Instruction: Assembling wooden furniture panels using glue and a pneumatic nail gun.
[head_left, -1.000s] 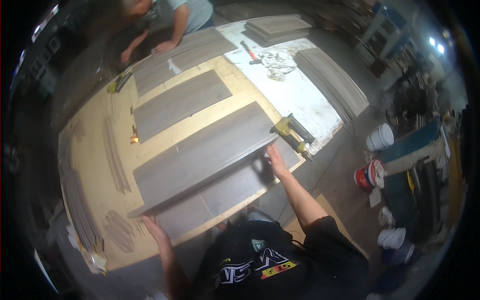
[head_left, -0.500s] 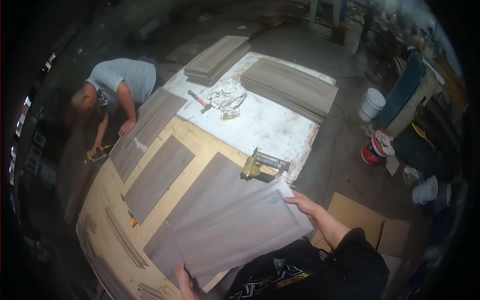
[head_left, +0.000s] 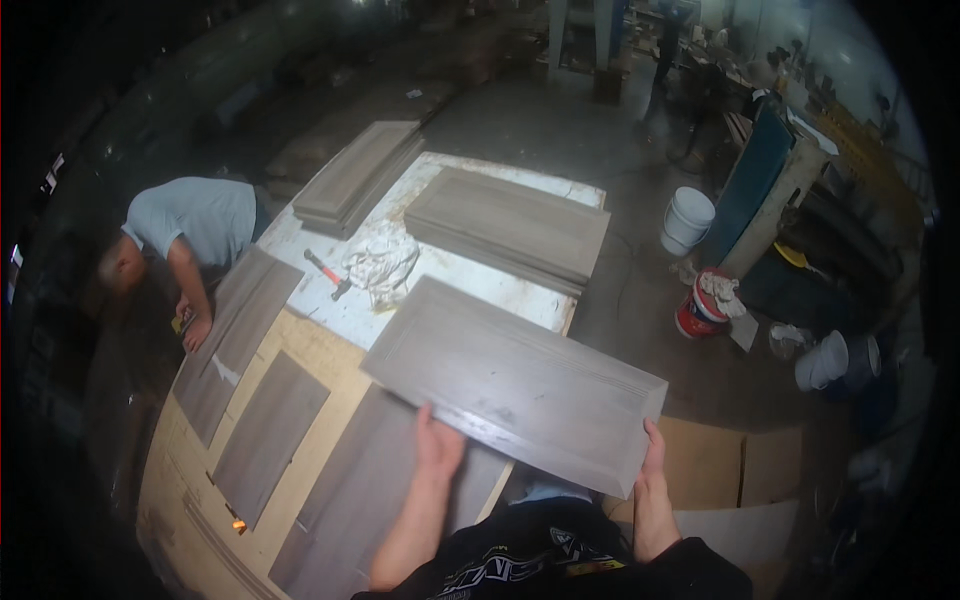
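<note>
A grey-brown wooden cabinet door [head_left: 510,375] with a raised frame is held tilted above the table in both my hands. My left hand [head_left: 438,440] is closed on its near long edge, toward the left end. My right hand [head_left: 652,470] grips the right short end, thumb along the edge. Some of the fingers are hidden under the door. Below it, a flat grey-brown panel [head_left: 350,480] lies on the light plywood, partly covered by my left arm. A smaller panel [head_left: 270,435] lies to its left.
Two stacks of doors, one central [head_left: 505,220] and one farther left [head_left: 355,180], sit on the white board [head_left: 450,270] with a hammer [head_left: 327,272] and crumpled rag [head_left: 381,272]. A co-worker [head_left: 195,225] bends at the left edge. Buckets [head_left: 687,220] and cardboard [head_left: 690,455] lie right.
The door has been lifted and swung away from me, its broad face now turned up. It hides where the yellow nail gun lay. My left hand has moved right along with it; the view has shifted.
</note>
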